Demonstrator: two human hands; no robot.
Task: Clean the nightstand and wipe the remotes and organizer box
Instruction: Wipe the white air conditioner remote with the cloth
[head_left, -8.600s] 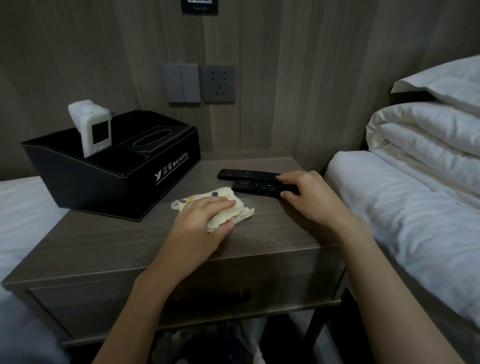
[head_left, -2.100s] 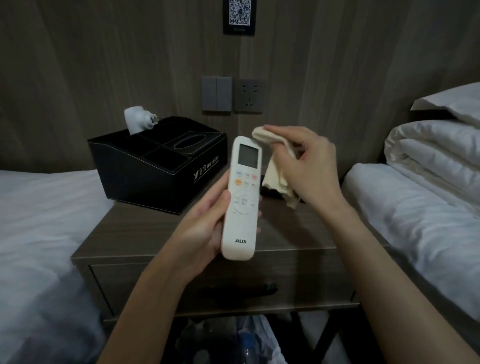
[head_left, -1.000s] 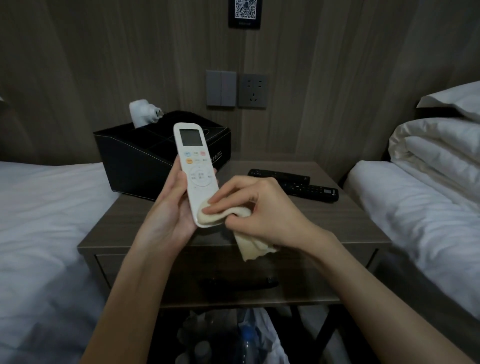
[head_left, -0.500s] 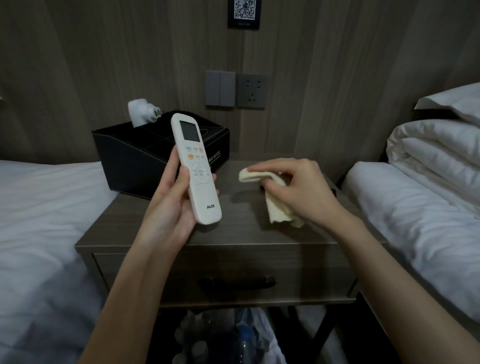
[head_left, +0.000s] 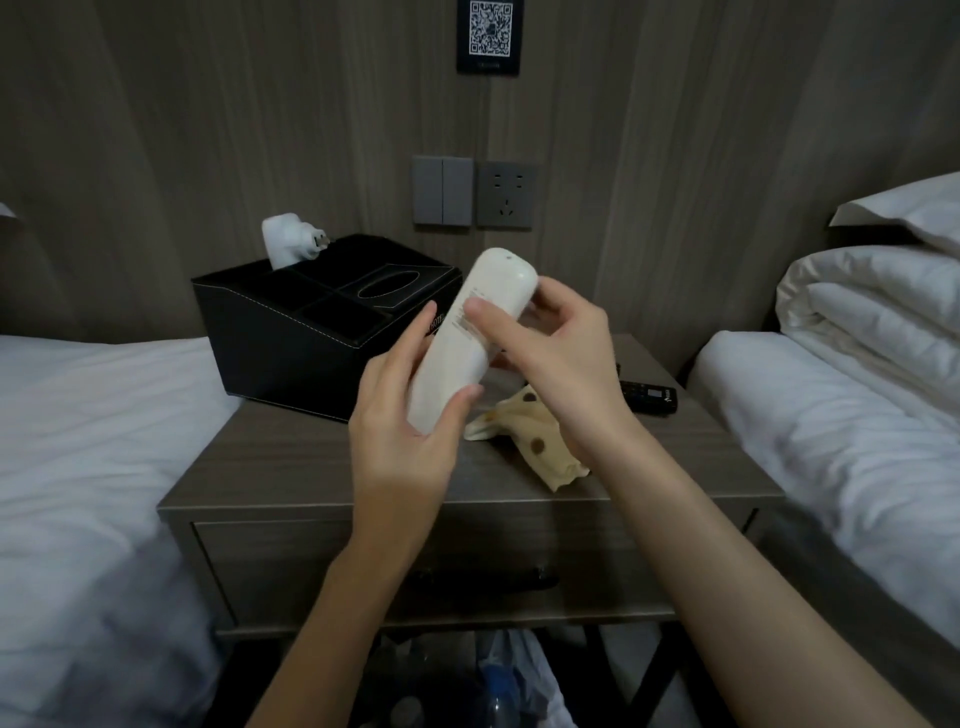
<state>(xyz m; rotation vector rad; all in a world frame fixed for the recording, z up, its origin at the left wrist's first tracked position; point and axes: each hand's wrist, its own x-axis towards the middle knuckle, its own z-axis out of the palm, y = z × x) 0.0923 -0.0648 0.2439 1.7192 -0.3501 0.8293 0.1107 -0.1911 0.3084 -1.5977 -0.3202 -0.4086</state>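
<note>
nightstand (head_left: 311, 467): flat grey-brown wood-grain top, square-edged, over one drawer (head_left: 363, 571).
box (head_left: 291, 332): black, leather-like, white stitching along its edges, oval slot in the lid; it stands at ten o'clock on the top.
adapter (head_left: 283, 241): white, rounded, upright in the box's rear compartment.
cloth (head_left: 540, 447): cream, soft, brown-dotted, crumpled on the top at four o'clock.
remote (head_left: 470, 332): white smooth plastic, long with rounded ends, its back with small print turned to me; held in the air over the top, tip leaning toward one o'clock.
left hand (head_left: 400, 436): fingers wrapped round the remote's lower end.
right hand (head_left: 561, 364): thumb laid across the remote's back, fingers curled behind its upper half.
black remote (head_left: 649, 397): slim bar at three o'clock, partly behind the right hand.
</note>
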